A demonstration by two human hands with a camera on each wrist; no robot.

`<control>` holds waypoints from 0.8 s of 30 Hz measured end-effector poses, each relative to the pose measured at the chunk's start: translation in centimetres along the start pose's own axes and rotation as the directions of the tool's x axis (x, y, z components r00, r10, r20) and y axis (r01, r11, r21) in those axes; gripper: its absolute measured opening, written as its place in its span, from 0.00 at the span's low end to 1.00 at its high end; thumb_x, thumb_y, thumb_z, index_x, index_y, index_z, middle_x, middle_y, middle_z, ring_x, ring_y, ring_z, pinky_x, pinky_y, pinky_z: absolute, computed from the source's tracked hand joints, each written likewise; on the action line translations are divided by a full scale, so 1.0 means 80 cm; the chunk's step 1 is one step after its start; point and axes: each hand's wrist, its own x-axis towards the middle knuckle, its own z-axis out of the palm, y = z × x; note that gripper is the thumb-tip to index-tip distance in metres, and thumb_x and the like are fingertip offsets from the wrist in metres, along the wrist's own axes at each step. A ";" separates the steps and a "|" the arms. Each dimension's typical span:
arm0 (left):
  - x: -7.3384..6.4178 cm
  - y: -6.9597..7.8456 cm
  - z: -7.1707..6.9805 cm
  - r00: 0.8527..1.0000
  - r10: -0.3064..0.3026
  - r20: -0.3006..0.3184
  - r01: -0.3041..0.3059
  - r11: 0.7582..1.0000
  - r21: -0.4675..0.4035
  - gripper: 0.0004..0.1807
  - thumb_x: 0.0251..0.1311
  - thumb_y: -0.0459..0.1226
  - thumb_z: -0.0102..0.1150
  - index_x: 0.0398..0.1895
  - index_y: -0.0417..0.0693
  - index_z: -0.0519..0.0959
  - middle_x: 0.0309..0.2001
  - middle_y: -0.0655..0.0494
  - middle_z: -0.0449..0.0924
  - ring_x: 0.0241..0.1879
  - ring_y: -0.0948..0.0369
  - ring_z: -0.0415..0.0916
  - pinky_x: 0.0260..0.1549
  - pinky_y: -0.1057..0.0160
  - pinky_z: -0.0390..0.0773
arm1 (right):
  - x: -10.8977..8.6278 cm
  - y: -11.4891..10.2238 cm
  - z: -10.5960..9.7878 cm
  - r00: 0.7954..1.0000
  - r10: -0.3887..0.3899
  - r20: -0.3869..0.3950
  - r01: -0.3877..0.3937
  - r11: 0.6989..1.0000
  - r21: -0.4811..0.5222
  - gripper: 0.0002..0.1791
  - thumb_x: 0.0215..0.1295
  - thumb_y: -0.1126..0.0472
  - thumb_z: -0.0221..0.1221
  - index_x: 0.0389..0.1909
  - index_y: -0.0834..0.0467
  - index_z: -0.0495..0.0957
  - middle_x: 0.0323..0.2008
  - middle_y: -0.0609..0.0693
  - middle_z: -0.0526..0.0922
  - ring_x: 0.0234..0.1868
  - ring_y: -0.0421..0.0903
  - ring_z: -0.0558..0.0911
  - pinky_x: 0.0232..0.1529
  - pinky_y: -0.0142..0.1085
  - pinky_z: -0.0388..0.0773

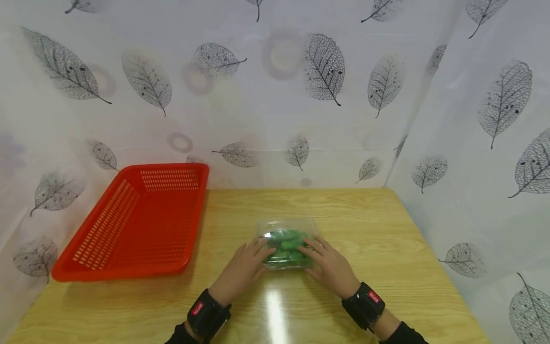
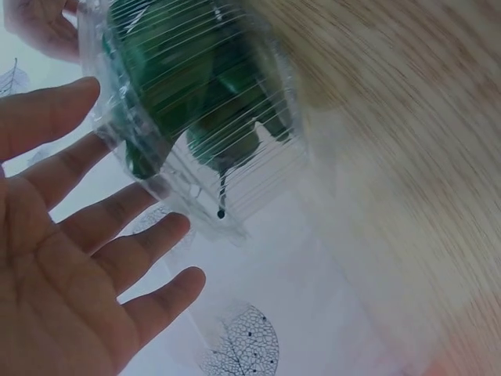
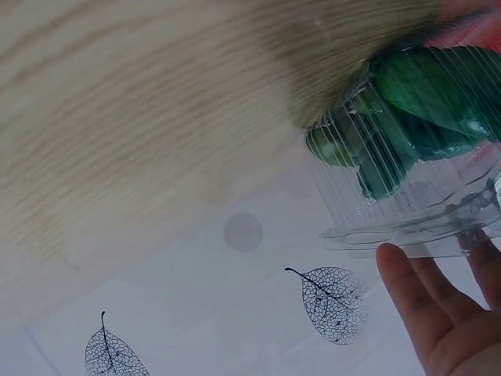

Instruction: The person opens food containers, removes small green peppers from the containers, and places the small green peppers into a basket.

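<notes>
A clear plastic box (image 1: 285, 222) with a lid stands on the table in front of me, holding several green vegetables (image 1: 292, 244) whose exact kind I cannot tell. At the box's left side, my left hand (image 1: 245, 265) has its fingers spread along the lid edge. The left wrist view shows those fingers extended, with the palm (image 2: 55, 290) facing the ribbed box wall (image 2: 258, 176). My right hand (image 1: 334, 268) lies at the opposite side, fingertips over the lid. Its fingers (image 3: 415, 294) reach the box rim (image 3: 407, 235) in the right wrist view. Neither hand curls around the box.
To the left, a red perforated plastic basket (image 1: 150, 229) sits on the wooden table (image 1: 361, 224). A white sheet with leaf prints (image 1: 266, 110) hangs behind the table and along its sides. Black bands (image 1: 364, 306) wrap both wrists.
</notes>
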 end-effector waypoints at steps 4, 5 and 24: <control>-0.003 0.002 -0.006 1.000 -0.012 0.004 0.012 0.999 -0.045 0.27 0.54 0.37 0.65 0.59 0.50 0.71 0.65 0.43 0.66 0.64 0.44 0.65 0.58 0.40 0.66 | 0.000 -0.005 -0.002 1.000 -0.003 0.006 0.003 1.000 0.001 0.35 0.37 0.57 0.76 0.52 0.55 0.78 0.56 0.55 0.78 0.58 0.59 0.75 0.51 0.46 0.78; -0.002 0.001 -0.006 1.000 -0.027 0.001 0.027 0.997 -0.066 0.28 0.54 0.37 0.65 0.60 0.51 0.71 0.65 0.43 0.66 0.64 0.45 0.65 0.58 0.41 0.66 | 0.000 -0.005 -0.002 1.000 0.000 0.009 0.000 1.000 0.001 0.34 0.38 0.57 0.75 0.52 0.55 0.78 0.56 0.55 0.78 0.59 0.59 0.75 0.51 0.47 0.77; 0.005 -0.019 -0.003 0.879 -0.449 0.160 0.457 0.699 -0.550 0.34 0.67 0.47 0.49 0.69 0.37 0.56 0.60 0.39 0.68 0.53 0.45 0.73 0.42 0.48 0.78 | 0.057 -0.052 0.022 0.982 -0.187 -0.030 0.189 0.978 0.089 0.33 0.39 0.54 0.74 0.51 0.52 0.76 0.58 0.53 0.75 0.61 0.56 0.72 0.57 0.52 0.72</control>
